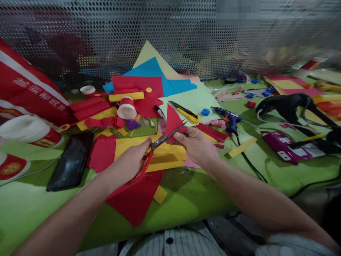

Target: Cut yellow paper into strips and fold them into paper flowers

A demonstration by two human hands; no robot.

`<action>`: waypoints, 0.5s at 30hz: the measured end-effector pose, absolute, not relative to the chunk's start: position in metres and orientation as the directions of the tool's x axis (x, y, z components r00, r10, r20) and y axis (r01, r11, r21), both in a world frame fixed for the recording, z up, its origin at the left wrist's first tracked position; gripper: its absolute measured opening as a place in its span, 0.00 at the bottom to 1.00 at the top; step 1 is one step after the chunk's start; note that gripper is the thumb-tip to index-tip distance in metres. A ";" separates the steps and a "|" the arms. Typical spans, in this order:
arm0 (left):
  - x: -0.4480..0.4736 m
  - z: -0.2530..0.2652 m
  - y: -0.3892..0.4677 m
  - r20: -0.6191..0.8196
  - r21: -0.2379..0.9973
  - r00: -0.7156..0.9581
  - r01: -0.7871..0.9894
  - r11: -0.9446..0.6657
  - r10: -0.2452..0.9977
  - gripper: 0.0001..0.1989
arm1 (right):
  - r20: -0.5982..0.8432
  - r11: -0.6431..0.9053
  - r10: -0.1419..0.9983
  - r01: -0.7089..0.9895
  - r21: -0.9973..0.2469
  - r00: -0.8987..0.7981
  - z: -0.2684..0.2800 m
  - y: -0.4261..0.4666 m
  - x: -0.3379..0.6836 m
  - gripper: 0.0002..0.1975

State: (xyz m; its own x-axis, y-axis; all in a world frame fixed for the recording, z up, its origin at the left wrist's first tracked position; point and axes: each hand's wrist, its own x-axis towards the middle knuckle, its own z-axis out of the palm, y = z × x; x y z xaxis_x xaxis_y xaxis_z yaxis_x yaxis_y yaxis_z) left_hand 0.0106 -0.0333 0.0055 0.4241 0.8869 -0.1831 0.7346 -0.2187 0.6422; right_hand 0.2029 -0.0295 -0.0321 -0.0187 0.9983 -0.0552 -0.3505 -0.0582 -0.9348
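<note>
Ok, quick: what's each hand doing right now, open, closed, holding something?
Left hand: closed on the red-handled scissors.
Right hand: closed, pinching a red paper piece between thumb and fingers.

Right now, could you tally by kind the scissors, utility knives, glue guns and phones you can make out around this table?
Scissors, in the left hand: 1
Yellow utility knife: 1
Blue glue gun: 1
Dark phone: 1
Total: 4
</note>
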 end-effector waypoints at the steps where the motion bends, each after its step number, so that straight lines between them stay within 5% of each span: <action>1: 0.011 0.004 -0.033 -0.188 0.647 0.423 0.732 -0.212 0.887 0.22 | -0.051 -0.054 0.999 -0.338 -0.940 -0.019 -0.032 -0.030 0.203 0.14; 15: 0.012 0.009 -0.034 -0.205 0.625 0.482 0.734 -0.265 0.852 0.18 | -0.023 -0.035 0.999 -0.307 -0.951 -0.046 -0.037 -0.027 0.204 0.12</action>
